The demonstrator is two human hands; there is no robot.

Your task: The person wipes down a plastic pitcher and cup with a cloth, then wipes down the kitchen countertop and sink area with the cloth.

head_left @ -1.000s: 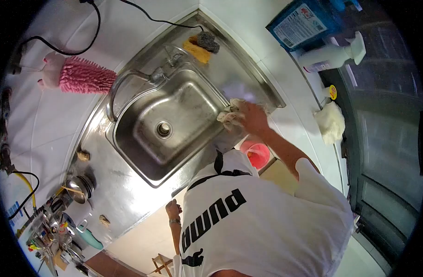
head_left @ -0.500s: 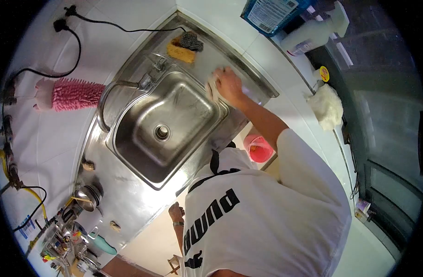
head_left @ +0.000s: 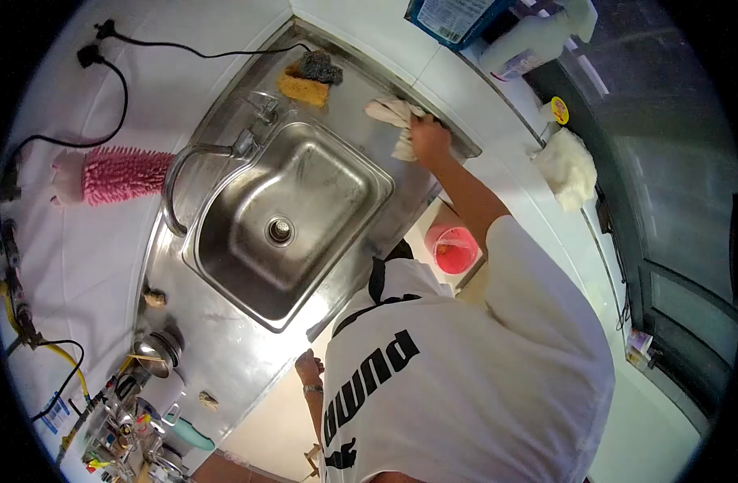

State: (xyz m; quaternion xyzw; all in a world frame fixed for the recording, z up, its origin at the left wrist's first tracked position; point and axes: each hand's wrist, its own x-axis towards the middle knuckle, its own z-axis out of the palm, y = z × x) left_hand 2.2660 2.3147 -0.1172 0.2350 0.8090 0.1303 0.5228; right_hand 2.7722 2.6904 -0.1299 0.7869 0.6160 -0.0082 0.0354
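Observation:
My right hand (head_left: 430, 141) is closed on a pale, crumpled cloth (head_left: 391, 111) and presses it to the steel counter to the right of the sink (head_left: 292, 217), near the raised back edge. Part of the cloth spreads out beyond my fingers. My left hand (head_left: 309, 369) hangs at the counter's front edge beside my shirt, its fingers curled and nothing visible in them. A yellow sponge (head_left: 302, 88) and a dark scouring pad (head_left: 321, 68) lie together behind the sink, near the tap (head_left: 244, 145).
Metal bowls (head_left: 156, 354) and a cluster of utensils (head_left: 131, 435) stand at the counter's lower left. A pink fuzzy duster (head_left: 126, 175) is by the wall. Below the counter is a pink bucket (head_left: 453, 249). A spray bottle (head_left: 538, 44) and white cloth (head_left: 568, 167) sit on the right ledge.
My right hand has moved away from the sink's edge toward the right end of the counter with the cloth, which now shows more spread out. My left hand has barely moved.

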